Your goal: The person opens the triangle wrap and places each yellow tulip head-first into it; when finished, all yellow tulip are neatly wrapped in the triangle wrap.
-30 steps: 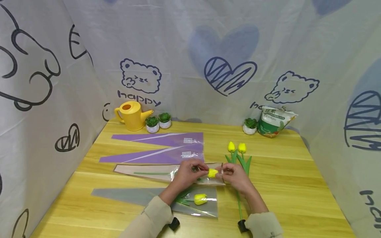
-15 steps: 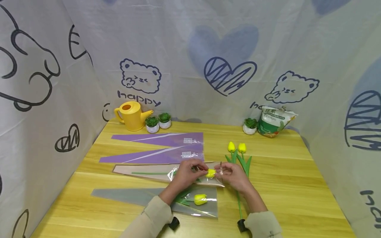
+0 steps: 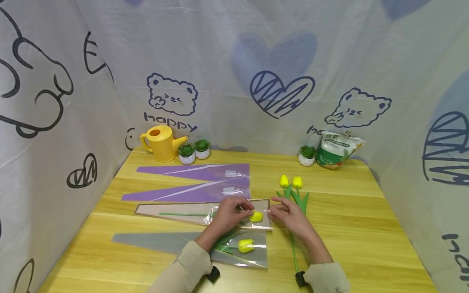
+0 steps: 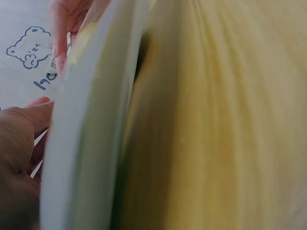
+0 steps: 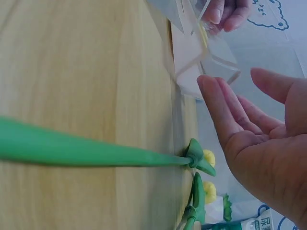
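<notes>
Transparent-fronted, tapered pale-pink sleeve with brown border (image 3: 190, 208), flat on the wooden table (image 3: 351, 211) before me; within it lies a yellow-headed artificial tulip with green stem (image 3: 256, 217). Compared with half a second ago, my right hand (image 3: 291, 214) has let go of the sleeve's wide mouth, whose edge has settled flatter, and the bloom lies farther in from that edge. I judge this tulip to be seated, or nearly so.

My right hand holds nothing, thumb spread from the fingers just beside the mouth. My left hand (image 3: 231, 211) is over the sleeve, curled, thumb and forefinger tips close together at the bloom; I cannot tell whether they pinch film.

Writing: the white-and-green plastic bag (image 3: 335, 152) bears 尿 and, apparently, 素; its smaller line is illegible. The pale printed cloth (image 3: 227, 110) reads "happy", repeated at right but cut off. White rectangular stickers (image 3: 231, 173) on the purple tapered sleeves (image 3: 194, 171) are too small to read.
</notes>
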A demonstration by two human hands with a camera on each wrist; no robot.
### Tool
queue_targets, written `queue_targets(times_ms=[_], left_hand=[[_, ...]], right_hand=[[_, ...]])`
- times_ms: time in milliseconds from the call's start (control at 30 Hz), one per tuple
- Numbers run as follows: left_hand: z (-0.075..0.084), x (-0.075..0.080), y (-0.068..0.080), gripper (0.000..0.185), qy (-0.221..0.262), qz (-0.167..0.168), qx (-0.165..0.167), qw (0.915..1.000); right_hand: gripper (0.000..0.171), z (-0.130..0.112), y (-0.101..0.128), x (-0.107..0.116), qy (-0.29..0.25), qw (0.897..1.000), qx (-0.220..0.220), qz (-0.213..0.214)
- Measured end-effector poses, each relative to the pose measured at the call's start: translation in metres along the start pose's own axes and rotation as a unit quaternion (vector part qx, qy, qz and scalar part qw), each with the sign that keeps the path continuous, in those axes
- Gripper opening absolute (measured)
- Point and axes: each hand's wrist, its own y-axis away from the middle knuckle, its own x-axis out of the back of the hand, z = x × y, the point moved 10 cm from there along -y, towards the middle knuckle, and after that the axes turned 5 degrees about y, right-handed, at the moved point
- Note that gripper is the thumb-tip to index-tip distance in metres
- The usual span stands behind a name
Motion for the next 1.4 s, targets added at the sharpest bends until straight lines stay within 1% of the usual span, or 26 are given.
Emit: queue_targets(times_ms=[133, 267, 400, 500, 600, 667, 800, 900, 1000, 1167, 1400], left_hand=[[-0.002, -0.002, 0.000, 0.014, -0.006, -0.008, -0.002, 0.9999], [-0.002, -0.003, 0.000, 0.015, -0.005, -0.013, -0.012, 0.9998], [-0.002, -0.001, 0.000, 0.018, -0.011, -0.016, -0.002, 0.9998], [-0.005, 0.004, 0.001, 0.024, -0.017, -0.017, 0.019, 0.9995], [-0.006, 0.010, 0.002, 0.027, -0.024, -0.019, 0.026, 0.9992], [-0.007, 0.012, 0.003, 0.028, -0.034, -0.021, 0.026, 0.9989], [-0.009, 0.016, 0.004, 0.029, -0.052, -0.026, 0.017, 0.9981], [-0.010, 0.016, 0.005, 0.029, -0.059, -0.031, 0.009, 0.9977], [-0.010, 0.017, 0.005, 0.028, -0.061, -0.034, 0.007, 0.9975], [-0.011, 0.019, 0.007, 0.027, -0.057, -0.037, 0.010, 0.9976], [-0.015, 0.020, 0.015, 0.025, -0.058, -0.043, 0.023, 0.9971]], right_hand=[[0.054, -0.002, 0.002, 0.001, 0.036, 0.999, 0.016, -0.003], [0.047, 0.000, 0.001, 0.003, 0.077, 0.997, 0.019, 0.004], [0.040, 0.002, 0.000, 0.004, 0.103, 0.995, 0.012, 0.011], [0.038, 0.004, -0.001, 0.003, 0.109, 0.994, 0.009, 0.010], [0.037, 0.005, -0.002, 0.002, 0.116, 0.993, 0.009, 0.008], [0.037, 0.005, -0.002, 0.003, 0.119, 0.993, 0.006, 0.009], [0.036, 0.003, -0.002, 0.002, 0.128, 0.992, 0.016, 0.002], [0.037, 0.001, -0.002, 0.001, 0.134, 0.991, 0.025, -0.004], [0.038, 0.000, -0.002, 0.001, 0.135, 0.990, 0.024, -0.003], [0.039, 0.001, -0.003, 0.000, 0.134, 0.991, 0.020, -0.002], [0.040, 0.005, -0.001, -0.007, 0.132, 0.991, 0.016, -0.017]])
